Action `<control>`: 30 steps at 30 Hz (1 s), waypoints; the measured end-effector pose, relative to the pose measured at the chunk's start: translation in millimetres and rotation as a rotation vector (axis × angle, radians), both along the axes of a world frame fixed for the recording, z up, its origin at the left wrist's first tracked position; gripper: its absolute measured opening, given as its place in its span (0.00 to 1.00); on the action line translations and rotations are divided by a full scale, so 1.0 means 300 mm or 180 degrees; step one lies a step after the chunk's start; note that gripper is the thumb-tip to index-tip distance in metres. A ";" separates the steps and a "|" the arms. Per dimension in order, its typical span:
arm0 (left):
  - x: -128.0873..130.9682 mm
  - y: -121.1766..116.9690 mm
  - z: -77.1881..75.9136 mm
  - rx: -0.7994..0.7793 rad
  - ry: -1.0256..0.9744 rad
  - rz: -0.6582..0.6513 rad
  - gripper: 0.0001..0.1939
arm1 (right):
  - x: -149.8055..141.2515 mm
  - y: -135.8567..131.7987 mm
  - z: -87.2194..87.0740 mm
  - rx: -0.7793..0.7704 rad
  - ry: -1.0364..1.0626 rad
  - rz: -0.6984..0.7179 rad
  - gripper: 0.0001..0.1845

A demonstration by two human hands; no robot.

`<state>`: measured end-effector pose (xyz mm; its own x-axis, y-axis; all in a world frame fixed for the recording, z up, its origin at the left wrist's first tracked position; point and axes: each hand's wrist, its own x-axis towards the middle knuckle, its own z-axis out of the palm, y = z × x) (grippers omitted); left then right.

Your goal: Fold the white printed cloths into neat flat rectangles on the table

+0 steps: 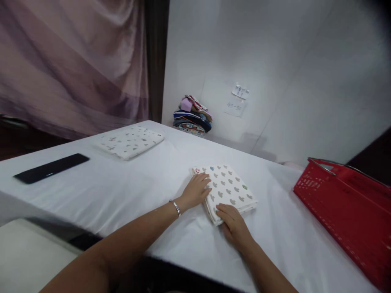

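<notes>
A folded white cloth with grey heart prints (229,188) lies on the white table (128,191). My left hand (197,190), with a silver bracelet at the wrist, rests flat on the cloth's left edge, fingers stretched out. At the cloth's near corner my right hand (233,226) lies with its fingers laid on the fabric. Neither hand lifts the cloth.
A second folded printed cloth (130,141) lies at the far left of the table. A black flat object (51,167) sits near the left edge. A red plastic basket (351,211) stands at the right. A stack of colourful cloths (192,116) is against the wall.
</notes>
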<state>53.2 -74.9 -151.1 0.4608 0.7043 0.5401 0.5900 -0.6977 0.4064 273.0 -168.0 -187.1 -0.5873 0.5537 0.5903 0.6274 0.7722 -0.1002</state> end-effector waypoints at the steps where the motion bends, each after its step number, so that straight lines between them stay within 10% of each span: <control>1: 0.009 0.026 -0.025 0.0040 0.0132 -0.0043 0.17 | 0.001 0.000 -0.004 -0.0010 0.0023 -0.0012 0.29; 6: 0.024 0.088 -0.115 0.0080 0.0517 -0.0094 0.20 | -0.017 -0.018 0.020 -0.0164 0.0069 -0.0105 0.28; 13: 0.005 0.079 -0.103 0.0163 0.0623 -0.0068 0.20 | -0.018 -0.041 0.160 -0.0862 0.0219 -0.0114 0.31; 18: 0.006 0.087 -0.099 0.0171 0.0684 -0.0052 0.21 | 0.049 0.067 0.198 -0.1024 0.0350 -0.1228 0.25; 22: 0.000 0.082 -0.081 0.0071 0.0708 -0.0034 0.22 | 0.075 0.118 0.170 -0.1601 -0.0168 -0.1989 0.27; 30: 0.008 0.003 0.036 0.0090 0.0456 -0.0133 0.21 | 0.069 0.152 0.199 -0.1942 -0.0241 -0.1932 0.24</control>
<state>55.7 -74.0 -140.3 0.5630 0.6684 0.4861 0.6108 -0.7327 0.3000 293.7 -122.3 -127.4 -0.1128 0.9919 0.0588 0.9358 0.1260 -0.3293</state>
